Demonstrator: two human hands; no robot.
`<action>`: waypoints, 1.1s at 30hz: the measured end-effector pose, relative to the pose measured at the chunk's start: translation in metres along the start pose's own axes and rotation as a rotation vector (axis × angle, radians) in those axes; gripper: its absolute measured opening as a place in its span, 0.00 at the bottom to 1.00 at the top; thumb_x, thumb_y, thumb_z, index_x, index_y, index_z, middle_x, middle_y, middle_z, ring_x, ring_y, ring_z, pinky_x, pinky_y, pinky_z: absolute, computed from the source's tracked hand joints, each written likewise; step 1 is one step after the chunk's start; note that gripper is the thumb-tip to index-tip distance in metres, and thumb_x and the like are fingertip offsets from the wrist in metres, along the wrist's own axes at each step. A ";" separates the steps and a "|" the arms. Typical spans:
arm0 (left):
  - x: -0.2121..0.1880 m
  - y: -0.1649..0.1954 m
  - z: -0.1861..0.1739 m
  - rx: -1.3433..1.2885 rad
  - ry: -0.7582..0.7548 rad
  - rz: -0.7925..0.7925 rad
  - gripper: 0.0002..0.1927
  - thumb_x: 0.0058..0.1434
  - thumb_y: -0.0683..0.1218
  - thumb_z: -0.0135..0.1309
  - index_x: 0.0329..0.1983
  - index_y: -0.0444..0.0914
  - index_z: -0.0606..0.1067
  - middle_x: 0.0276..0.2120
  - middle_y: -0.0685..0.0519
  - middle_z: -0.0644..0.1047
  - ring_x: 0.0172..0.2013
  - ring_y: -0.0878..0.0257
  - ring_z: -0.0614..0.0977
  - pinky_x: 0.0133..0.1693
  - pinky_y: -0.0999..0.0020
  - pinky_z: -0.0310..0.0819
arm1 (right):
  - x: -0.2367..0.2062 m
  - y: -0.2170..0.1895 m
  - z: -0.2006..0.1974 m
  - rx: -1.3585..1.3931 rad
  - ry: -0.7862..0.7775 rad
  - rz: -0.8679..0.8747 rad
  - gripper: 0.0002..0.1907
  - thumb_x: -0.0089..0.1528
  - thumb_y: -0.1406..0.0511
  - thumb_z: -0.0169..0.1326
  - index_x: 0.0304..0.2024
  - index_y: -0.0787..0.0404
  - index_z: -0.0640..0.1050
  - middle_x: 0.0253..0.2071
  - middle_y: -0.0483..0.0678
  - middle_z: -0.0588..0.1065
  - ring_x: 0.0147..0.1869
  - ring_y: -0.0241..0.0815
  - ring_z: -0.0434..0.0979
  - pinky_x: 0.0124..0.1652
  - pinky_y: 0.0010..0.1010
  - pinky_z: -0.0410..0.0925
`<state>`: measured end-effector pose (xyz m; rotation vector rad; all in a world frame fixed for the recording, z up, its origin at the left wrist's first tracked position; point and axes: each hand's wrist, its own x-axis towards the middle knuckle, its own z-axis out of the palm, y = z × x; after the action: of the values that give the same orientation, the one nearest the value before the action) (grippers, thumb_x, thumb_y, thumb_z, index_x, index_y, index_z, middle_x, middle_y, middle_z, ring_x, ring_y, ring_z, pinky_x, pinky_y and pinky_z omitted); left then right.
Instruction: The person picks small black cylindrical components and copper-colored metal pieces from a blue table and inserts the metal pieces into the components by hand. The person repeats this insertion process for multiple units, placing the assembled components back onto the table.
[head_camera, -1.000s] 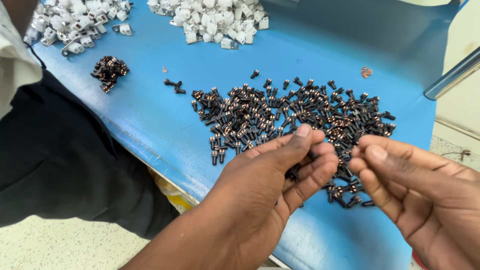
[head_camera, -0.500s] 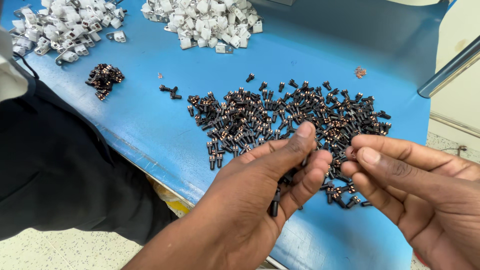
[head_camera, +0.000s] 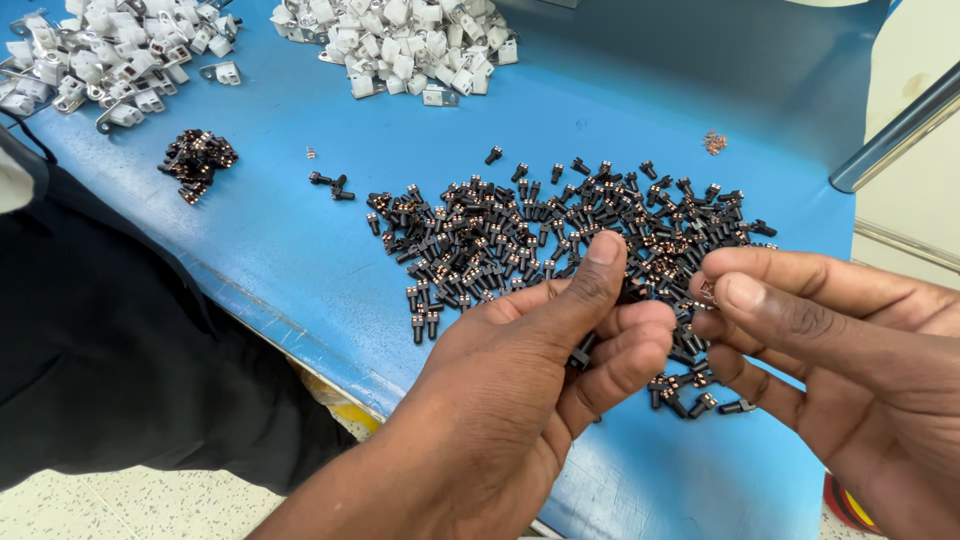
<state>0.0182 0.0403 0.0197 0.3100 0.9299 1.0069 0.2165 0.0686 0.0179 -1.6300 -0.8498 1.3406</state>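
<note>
1. Coils (head_camera: 560, 240) lie heaped on the blue desk (head_camera: 300, 250), within easy reach of both hands.
2. Left hand (head_camera: 540, 380) curls shut, cupping a few coils, one poking out.
3. Right hand (head_camera: 830, 350) pinches one coil at its fingertips, close to the left, seemingly for checking.

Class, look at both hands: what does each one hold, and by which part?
The left hand grips small black plastic coil parts between its curled fingers. The right hand pinches something tiny at its fingertips; which part cannot be told.

Bare blue table (head_camera: 300, 250) between black parts pile (head_camera: 560, 230) and small black heap (head_camera: 195, 160); white clips (head_camera: 400, 45) behind.
</note>
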 end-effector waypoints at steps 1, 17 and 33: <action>0.000 0.000 0.000 0.010 0.018 -0.002 0.18 0.61 0.56 0.57 0.33 0.36 0.76 0.28 0.53 0.79 0.29 0.68 0.81 0.38 0.76 0.83 | 0.001 0.001 -0.002 -0.004 -0.006 -0.009 0.14 0.65 0.66 0.55 0.51 0.65 0.82 0.47 0.52 0.81 0.54 0.45 0.81 0.52 0.45 0.73; -0.001 -0.015 0.001 -0.050 -0.119 0.015 0.18 0.65 0.57 0.59 0.34 0.37 0.78 0.25 0.56 0.77 0.26 0.71 0.79 0.33 0.80 0.81 | 0.030 0.027 -0.028 0.110 -0.414 -0.120 0.15 0.64 0.69 0.59 0.52 0.70 0.80 0.50 0.61 0.85 0.56 0.54 0.86 0.53 0.53 0.74; 0.001 -0.022 -0.016 -0.112 -0.281 0.006 0.14 0.71 0.50 0.58 0.45 0.32 0.79 0.32 0.52 0.80 0.32 0.69 0.83 0.39 0.78 0.84 | 0.058 0.051 -0.020 -0.140 -0.238 -0.307 0.14 0.67 0.68 0.55 0.54 0.68 0.78 0.49 0.62 0.81 0.52 0.56 0.84 0.47 0.54 0.79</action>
<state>0.0187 0.0265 -0.0038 0.3502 0.6166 0.9872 0.2474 0.0951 -0.0513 -1.3884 -1.3049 1.2923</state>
